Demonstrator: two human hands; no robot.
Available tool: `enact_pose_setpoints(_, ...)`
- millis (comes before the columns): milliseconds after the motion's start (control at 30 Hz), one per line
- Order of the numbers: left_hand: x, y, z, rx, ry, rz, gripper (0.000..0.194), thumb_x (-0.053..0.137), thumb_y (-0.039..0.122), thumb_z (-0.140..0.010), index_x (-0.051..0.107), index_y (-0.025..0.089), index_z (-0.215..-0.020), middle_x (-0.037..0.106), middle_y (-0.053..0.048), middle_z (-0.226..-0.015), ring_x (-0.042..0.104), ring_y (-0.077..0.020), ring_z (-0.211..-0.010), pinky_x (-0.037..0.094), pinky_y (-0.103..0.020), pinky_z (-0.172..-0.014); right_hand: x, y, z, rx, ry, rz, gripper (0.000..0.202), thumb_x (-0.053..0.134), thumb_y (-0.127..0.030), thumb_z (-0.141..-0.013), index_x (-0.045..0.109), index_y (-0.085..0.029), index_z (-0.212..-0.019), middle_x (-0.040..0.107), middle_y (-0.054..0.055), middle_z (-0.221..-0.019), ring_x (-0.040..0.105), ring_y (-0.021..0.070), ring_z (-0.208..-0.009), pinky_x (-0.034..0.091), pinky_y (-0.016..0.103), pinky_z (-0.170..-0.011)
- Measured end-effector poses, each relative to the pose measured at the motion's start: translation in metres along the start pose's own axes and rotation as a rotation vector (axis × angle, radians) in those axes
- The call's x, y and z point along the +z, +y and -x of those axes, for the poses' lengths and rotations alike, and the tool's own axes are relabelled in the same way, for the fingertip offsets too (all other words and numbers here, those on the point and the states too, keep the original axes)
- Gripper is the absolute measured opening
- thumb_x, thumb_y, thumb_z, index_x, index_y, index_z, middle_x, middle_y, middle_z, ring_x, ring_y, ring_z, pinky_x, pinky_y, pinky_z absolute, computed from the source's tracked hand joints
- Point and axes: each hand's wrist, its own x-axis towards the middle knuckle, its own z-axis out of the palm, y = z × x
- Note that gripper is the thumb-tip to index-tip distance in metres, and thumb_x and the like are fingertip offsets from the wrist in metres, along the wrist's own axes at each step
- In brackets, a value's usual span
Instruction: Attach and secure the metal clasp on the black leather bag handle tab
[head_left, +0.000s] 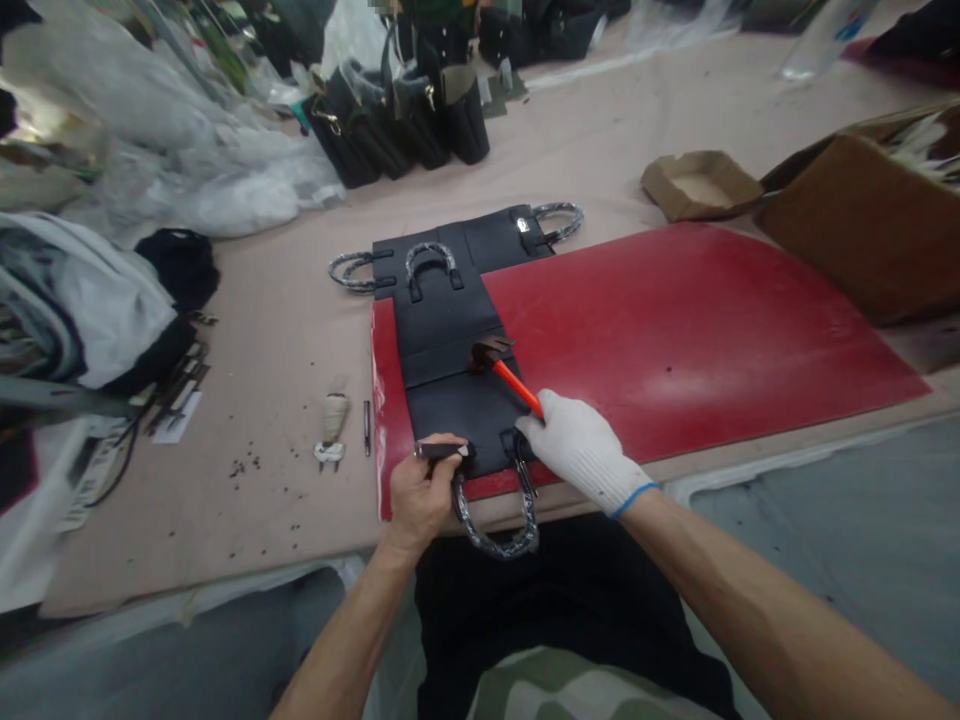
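Two hands work at the near edge of a glossy red rectangular mat [675, 330] that lies flat on a pale, matte worktable [285, 330]. The right hand [581, 450], in a white knitted glove with a blue cuff band, is closed around the orange handle of a small hammer [504, 370]; the dark metal head rests on the middle of a flat, black, grainy leather bag panel [450, 350] spread lengthwise over the left part of the mat. The bare left hand [424, 490] pinches a short, dark, bar-shaped piece [442, 450] between thumb and fingers, right at the panel's near left corner. Between the two hands, a curved black handle wrapped in clear shiny plastic [499, 520] hangs over the table edge from the panel's near end, touching the left hand's fingers and lying just under the gloved one. A second black panel with three similar wrapped loop handles [431, 262] lies beyond the first, partly on the mat. To the left of the mat sit a small pale tool [332, 425] and a thin dark punch [367, 428]. Finished black handbags [405, 115] stand at the far side, crumpled white plastic wrapping [187, 170] beside them, and a brown cardboard box [862, 220] to the right.
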Motion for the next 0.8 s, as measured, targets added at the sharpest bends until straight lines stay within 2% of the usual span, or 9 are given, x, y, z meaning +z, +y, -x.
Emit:
enact_pose_setpoints(67, -0.001, -0.001, 0.001, 0.011, -0.018, -0.003, 0.012, 0.062, 0.015, -0.096, 0.069, 0.019, -0.104, 0.078, -0.005, -0.101, 0.075, -0.0175, -0.096, 0.063, -0.031, -0.091, 0.0, -0.001, 0.0, -0.006, 0.004, 0.011, 0.024, 0.055, -0.042, -0.096, 0.064, -0.019, -0.098, 0.072, 0.012, -0.084, 0.071, 0.0295, -0.078, 0.035, 0.033, -0.059)
enact_pose_setpoints(167, -0.001, -0.001, 0.001, 0.266, -0.088, 0.001, 0.016, 0.066, 0.013, -0.092, 0.068, 0.019, -0.108, 0.079, -0.007, -0.106, 0.076, -0.0198, -0.101, 0.064, -0.032, -0.093, 0.001, -0.002, 0.001, 0.001, 0.008, 0.018, 0.023, 0.055, -0.041, -0.096, 0.063, -0.019, -0.098, 0.071, 0.011, -0.082, 0.07, 0.0291, -0.077, 0.034, 0.033, -0.058)
enact_pose_setpoints(200, -0.001, 0.0, 0.002, 0.279, -0.084, 0.002, 0.016, 0.066, 0.013, -0.093, 0.067, 0.019, -0.107, 0.079, -0.008, -0.107, 0.076, -0.02, -0.101, 0.064, -0.032, -0.093, 0.001, -0.002, 0.001, 0.004, 0.007, 0.021, 0.023, 0.055, -0.042, -0.096, 0.063, -0.019, -0.098, 0.071, 0.011, -0.082, 0.07, 0.0289, -0.076, 0.034, 0.033, -0.058)
enact_pose_setpoints(233, 0.0, 0.0, 0.002, 0.224, -0.043, 0.014, 0.014, 0.064, 0.014, -0.094, 0.067, 0.019, -0.107, 0.079, -0.007, -0.105, 0.077, -0.0196, -0.1, 0.064, -0.032, -0.092, 0.001, -0.002, 0.001, 0.005, 0.008, 0.024, 0.024, 0.055, -0.042, -0.096, 0.062, -0.02, -0.098, 0.071, 0.011, -0.082, 0.07, 0.0287, -0.076, 0.033, 0.033, -0.058)
enact_pose_setpoints(300, 0.0, 0.001, 0.004, -0.005, 0.082, 0.071, 0.012, 0.06, 0.017, -0.098, 0.066, 0.018, -0.108, 0.078, -0.006, -0.101, 0.077, -0.0179, -0.093, 0.065, -0.031, -0.089, 0.002, -0.002, 0.001, 0.001, 0.008, 0.025, 0.024, 0.055, -0.043, -0.096, 0.062, -0.02, -0.098, 0.071, 0.011, -0.081, 0.069, 0.028, -0.074, 0.032, 0.033, -0.057)
enact_pose_setpoints(367, 0.001, 0.001, 0.005, -0.164, 0.131, 0.139, 0.012, 0.06, 0.021, -0.1, 0.066, 0.018, -0.109, 0.078, -0.005, -0.1, 0.077, -0.0174, -0.091, 0.065, -0.031, -0.089, 0.003, -0.001, 0.002, -0.005, 0.011, 0.024, 0.023, 0.054, -0.042, -0.096, 0.062, -0.02, -0.096, 0.07, 0.011, -0.081, 0.069, 0.0272, -0.074, 0.032, 0.032, -0.058)
enact_pose_setpoints(500, 0.004, 0.001, 0.003, -0.138, 0.012, 0.148, 0.011, 0.063, 0.023, -0.097, 0.07, 0.018, -0.105, 0.078, -0.004, -0.1, 0.077, -0.0185, -0.093, 0.064, -0.033, -0.09, 0.003, -0.001, 0.002, -0.007, 0.011, 0.027, 0.024, 0.053, -0.042, -0.096, 0.062, -0.019, -0.096, 0.07, 0.011, -0.081, 0.069, 0.0272, -0.075, 0.034, 0.032, -0.059)
enact_pose_setpoints(800, 0.009, 0.008, -0.005, -0.074, -0.017, 0.052, 0.012, 0.061, 0.023, -0.096, 0.072, 0.018, -0.101, 0.079, -0.005, -0.098, 0.076, -0.0188, -0.093, 0.064, -0.031, -0.087, 0.004, 0.0, 0.003, -0.009, 0.013, 0.024, 0.023, 0.054, -0.041, -0.096, 0.062, -0.019, -0.099, 0.07, 0.011, -0.081, 0.07, 0.0277, -0.076, 0.037, 0.032, -0.06)
